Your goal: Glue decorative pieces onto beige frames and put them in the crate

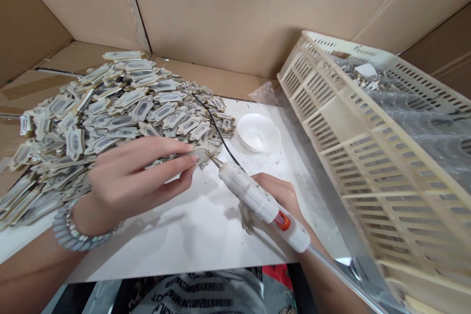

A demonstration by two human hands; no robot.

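Note:
My left hand (136, 174), with beads on its wrist, pinches a small grey plate with scalloped edges (201, 156) between thumb and fingertips. My right hand (281, 191) is wrapped round a white hot glue gun (253, 196) that has an orange switch and a long clear glue stick (348, 279) running out of its back end. The gun's metal nozzle points at the plate's right end, touching it or very near; I cannot tell which. Behind my left hand rises a large heap of similar ornate plates (140, 108).
A white bowl (258, 133) stands past the gun on the white work surface (198, 235), a black cord (219, 130) running near it. On the right is a cream slatted crate (346, 132) holding clear plastic trays (419, 127). Cardboard walls (221, 14) enclose the back.

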